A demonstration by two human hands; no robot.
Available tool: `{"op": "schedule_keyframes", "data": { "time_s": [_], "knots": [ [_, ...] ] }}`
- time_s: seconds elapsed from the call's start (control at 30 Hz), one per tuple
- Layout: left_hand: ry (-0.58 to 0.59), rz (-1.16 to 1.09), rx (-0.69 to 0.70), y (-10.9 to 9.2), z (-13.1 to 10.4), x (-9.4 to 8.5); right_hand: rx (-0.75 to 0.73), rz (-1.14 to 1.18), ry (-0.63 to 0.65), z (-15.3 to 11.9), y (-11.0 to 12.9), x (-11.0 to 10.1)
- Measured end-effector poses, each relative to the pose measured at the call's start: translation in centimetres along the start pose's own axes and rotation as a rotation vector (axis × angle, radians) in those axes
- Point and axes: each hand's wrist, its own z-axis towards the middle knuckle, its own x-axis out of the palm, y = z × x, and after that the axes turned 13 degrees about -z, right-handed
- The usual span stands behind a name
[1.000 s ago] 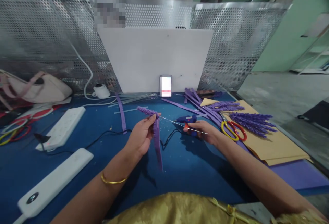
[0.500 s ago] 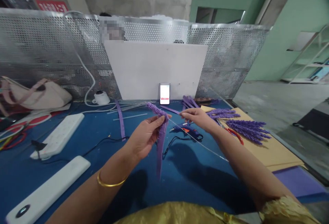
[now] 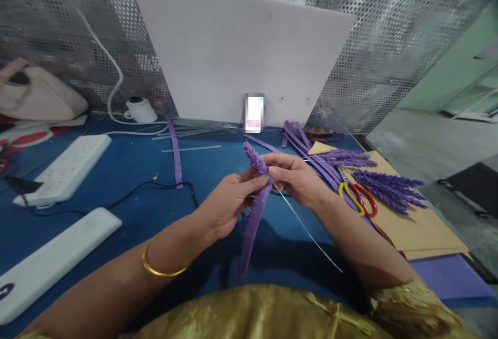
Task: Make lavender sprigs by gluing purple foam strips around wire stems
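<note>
Near the middle of the view, my left hand (image 3: 233, 199) pinches a purple flower spike (image 3: 254, 158) just below its tip. From the pinch a fringed purple strip (image 3: 254, 220) hangs down toward me. A thin pale wire (image 3: 307, 230) runs from the spike down to the right. My right hand (image 3: 291, 175) is closed against the base of the spike, its thumb and fingers touching there beside my left thumb. Whether it grips the spike, the strip or the wire is hidden.
Scissors (image 3: 363, 199), purple flower bunches (image 3: 389, 188) and brown paper (image 3: 428, 230) lie right. Purple strips (image 3: 307, 147) lie behind my right hand. A phone (image 3: 253, 113) leans on a white board (image 3: 241, 48). Power strip (image 3: 70, 168) and long white device (image 3: 58, 256) lie left.
My right hand has moved left to the spike, meeting my left hand. The view has tilted down, and the scissors now show more fully. The glue gun is now hidden behind my hands.
</note>
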Motion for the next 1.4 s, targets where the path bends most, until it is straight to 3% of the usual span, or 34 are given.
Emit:
{"op": "schedule_keyframes", "data": {
  "time_s": [0.27, 0.6, 1.17, 1.4],
  "knots": [
    [-0.077, -0.082, -0.037, 0.3, 0.3, 0.1, 0.124, 0.113, -0.012, 0.4, -0.2, 0.1],
    [0.016, 0.013, -0.032, 0.2, 0.1, 0.1, 0.202, 0.257, 0.122, 0.5, -0.1, -0.4],
    [0.016, 0.024, -0.01, 0.0, -0.1, 0.0, 0.152, 0.324, 0.192, 0.8, -0.3, -0.9],
    [0.099, 0.016, -0.059, -0.3, 0.2, -0.1, 0.136, 0.306, 0.162, 0.9, -0.5, -1.4]
  ]
}}
